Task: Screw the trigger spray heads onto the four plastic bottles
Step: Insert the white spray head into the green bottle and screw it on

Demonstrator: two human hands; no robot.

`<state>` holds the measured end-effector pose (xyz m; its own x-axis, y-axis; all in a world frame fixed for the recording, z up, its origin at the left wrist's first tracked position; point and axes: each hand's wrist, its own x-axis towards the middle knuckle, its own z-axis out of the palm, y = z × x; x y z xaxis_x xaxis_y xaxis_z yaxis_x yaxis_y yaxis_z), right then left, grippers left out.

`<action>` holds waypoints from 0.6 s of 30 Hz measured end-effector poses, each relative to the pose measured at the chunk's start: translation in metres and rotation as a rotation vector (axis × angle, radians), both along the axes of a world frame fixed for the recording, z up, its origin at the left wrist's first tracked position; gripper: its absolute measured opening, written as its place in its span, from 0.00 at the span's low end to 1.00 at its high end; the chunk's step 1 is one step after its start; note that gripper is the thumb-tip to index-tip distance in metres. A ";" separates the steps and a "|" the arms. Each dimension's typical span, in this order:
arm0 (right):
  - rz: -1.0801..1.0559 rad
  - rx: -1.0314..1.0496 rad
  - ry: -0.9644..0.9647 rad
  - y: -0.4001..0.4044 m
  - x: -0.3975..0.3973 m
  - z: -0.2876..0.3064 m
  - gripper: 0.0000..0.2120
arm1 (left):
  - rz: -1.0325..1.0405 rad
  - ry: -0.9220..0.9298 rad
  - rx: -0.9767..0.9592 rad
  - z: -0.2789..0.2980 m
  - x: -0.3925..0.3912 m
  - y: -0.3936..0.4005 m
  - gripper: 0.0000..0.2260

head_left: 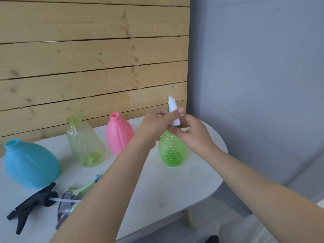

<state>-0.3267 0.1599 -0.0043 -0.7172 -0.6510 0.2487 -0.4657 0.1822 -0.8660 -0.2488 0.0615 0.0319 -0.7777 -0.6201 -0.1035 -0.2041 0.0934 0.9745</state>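
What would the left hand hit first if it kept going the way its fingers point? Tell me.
Almost at once the white spray head on the green ribbed bottle: the left hand already reaches its fingers up-right onto it. Depth is uncertain.

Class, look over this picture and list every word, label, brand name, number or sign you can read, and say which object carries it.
None: no readable text shows anywhere in this view.
The blue bottle, pale green bottle, pink bottle and ribbed green bottle carry no labels.
The white spray head and black spray head show no markings, though the picture is soft.

Home-like room — pine-slat wall [91, 55], grey wall [254, 67], white table [175, 186].
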 end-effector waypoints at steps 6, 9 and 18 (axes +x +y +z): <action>-0.031 -0.027 -0.004 -0.007 0.006 -0.004 0.17 | -0.115 -0.008 0.030 0.000 0.010 -0.013 0.12; 0.125 0.027 0.014 0.001 0.002 -0.003 0.13 | -0.165 -0.002 0.023 -0.002 0.013 -0.016 0.14; 0.036 -0.077 -0.101 -0.004 0.007 -0.008 0.16 | -0.108 0.029 0.101 -0.007 0.018 -0.011 0.26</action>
<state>-0.3196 0.1557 -0.0118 -0.7177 -0.6585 0.2265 -0.3806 0.0986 -0.9195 -0.2311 0.0508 0.0253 -0.8428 -0.5203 -0.1374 -0.1694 0.0142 0.9854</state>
